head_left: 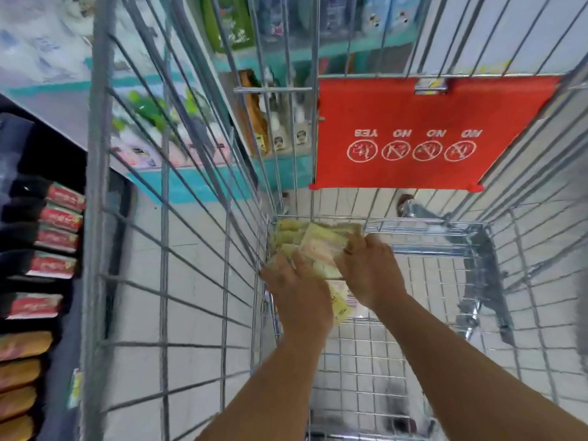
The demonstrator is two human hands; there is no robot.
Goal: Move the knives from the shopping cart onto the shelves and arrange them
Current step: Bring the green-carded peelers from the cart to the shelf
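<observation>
Store aisle, shelves [41, 237] at left, wire shopping cart [197, 249] seen from above.
Yellow-carded knife packs [318, 246] at the cart's far-left bottom corner are gripped by the left hand [297, 291] and right hand [370, 268], fingers curled around them.

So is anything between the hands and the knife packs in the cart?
No. The left hand and right hand already rest on the yellow knife packs at the cart floor. The cart's left wire wall stands between them and the shelf.

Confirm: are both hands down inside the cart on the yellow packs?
Yes, the left hand and right hand both grip the stack of yellow packs at the far left corner of the cart floor.
</observation>
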